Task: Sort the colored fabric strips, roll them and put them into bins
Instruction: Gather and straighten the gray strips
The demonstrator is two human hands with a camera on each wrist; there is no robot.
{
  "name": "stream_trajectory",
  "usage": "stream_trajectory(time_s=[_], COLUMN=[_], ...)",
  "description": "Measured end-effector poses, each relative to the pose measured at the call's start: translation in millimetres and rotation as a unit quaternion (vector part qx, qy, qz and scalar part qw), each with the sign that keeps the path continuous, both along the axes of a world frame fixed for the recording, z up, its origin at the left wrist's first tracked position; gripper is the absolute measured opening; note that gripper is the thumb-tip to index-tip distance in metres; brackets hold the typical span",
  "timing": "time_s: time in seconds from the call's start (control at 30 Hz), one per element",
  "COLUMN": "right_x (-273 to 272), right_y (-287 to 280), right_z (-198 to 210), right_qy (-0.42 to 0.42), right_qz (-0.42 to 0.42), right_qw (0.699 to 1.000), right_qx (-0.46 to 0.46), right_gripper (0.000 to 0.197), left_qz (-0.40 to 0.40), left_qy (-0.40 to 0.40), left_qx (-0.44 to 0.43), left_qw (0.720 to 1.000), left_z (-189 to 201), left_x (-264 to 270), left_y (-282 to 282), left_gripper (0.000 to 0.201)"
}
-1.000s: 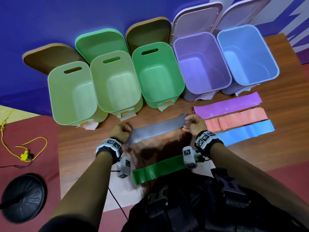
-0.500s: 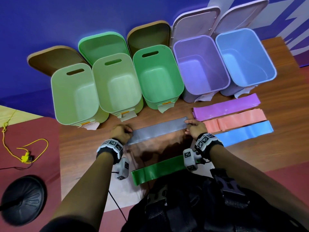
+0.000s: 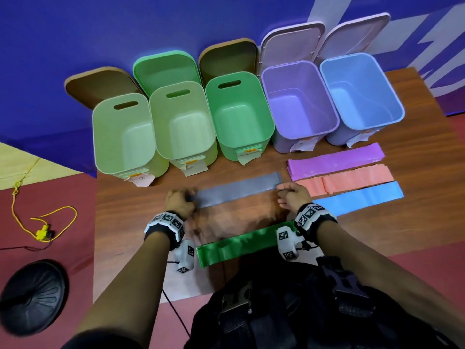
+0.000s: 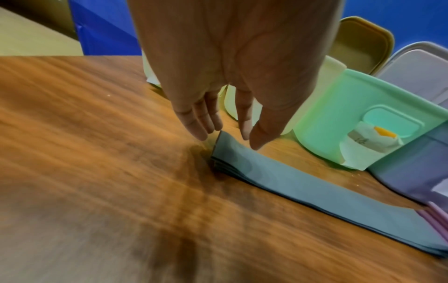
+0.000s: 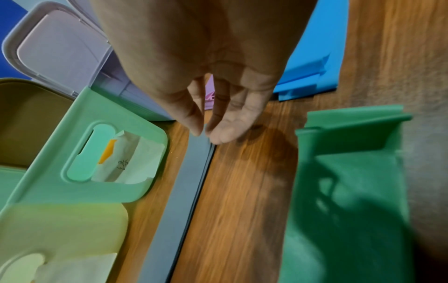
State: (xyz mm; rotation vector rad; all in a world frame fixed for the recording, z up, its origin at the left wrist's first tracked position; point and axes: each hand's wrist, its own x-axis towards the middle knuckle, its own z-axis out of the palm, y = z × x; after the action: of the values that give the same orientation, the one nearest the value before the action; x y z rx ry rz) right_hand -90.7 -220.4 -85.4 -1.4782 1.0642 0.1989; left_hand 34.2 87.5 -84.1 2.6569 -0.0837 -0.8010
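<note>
A grey strip (image 3: 239,191) lies flat on the wooden table (image 3: 136,222) in front of the bins. My left hand (image 3: 180,202) is at its left end, where the strip's corner (image 4: 219,137) stands up between thumb and fingers (image 4: 201,132). At the right end, my right hand (image 3: 293,197) pinches the grey strip (image 5: 189,172) between thumb and fingertips (image 5: 218,137). Closer to me lies a dark green strip (image 3: 239,245). Purple (image 3: 334,163), pink (image 3: 352,181) and blue (image 3: 359,201) strips lie side by side at the right.
A row of open bins stands at the back: two pale green (image 3: 100,152), one green (image 3: 269,129), one purple (image 3: 332,122), one blue (image 3: 400,114), lids tilted against the blue wall. A black round base (image 3: 32,295) and a yellow cord (image 3: 50,230) lie on the floor left.
The grey strip has settled flat on the table with both hands still at its ends. The hands shifted slightly towards me.
</note>
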Motion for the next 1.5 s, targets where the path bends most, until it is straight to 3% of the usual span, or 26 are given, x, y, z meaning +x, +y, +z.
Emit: stream_trajectory(time_s=[0.2, 0.43, 0.6, 0.73, 0.87, 0.97, 1.23, 1.5], right_x=[-25, -48, -58, -61, -66, -72, -72, -76], right_y=[4, 8, 7, 5, 3, 2, 3, -2], right_z=[-2, -1, 3, 8, 6, -1, -1, -2], right_qy=[0.026, 0.038, 0.033, 0.040, 0.072, 0.092, 0.115, 0.156], right_qz=[0.049, 0.100, 0.115, 0.110, 0.117, 0.122, 0.122, 0.163], right_qw=[0.998, 0.991, 0.986, 0.985, 0.980, 0.980, 0.978, 0.967], right_qx=[-0.025, -0.083, -0.112, -0.124, -0.145, -0.128, -0.124, -0.122], right_gripper=[0.024, 0.025, 0.031, 0.034, 0.042, 0.035, 0.042, 0.023], left_qz=[0.032, 0.096, 0.140, 0.098, 0.106, 0.109, 0.018, 0.029], left_qy=[0.023, 0.075, 0.105, 0.100, 0.103, 0.094, 0.088, 0.144], left_qx=[-0.023, -0.095, -0.130, -0.101, -0.117, -0.102, -0.054, -0.031], left_qw=[0.999, 0.988, 0.976, 0.985, 0.982, 0.984, 0.994, 0.989], left_z=[1, -3, -26, -22, -23, -24, -24, -18], left_x=[-29, -69, -89, -101, -111, -116, -116, -106], left_y=[8, 15, 28, 29, 27, 25, 22, 13], left_gripper=[0.034, 0.018, 0.047, 0.020, 0.031, 0.038, 0.028, 0.016])
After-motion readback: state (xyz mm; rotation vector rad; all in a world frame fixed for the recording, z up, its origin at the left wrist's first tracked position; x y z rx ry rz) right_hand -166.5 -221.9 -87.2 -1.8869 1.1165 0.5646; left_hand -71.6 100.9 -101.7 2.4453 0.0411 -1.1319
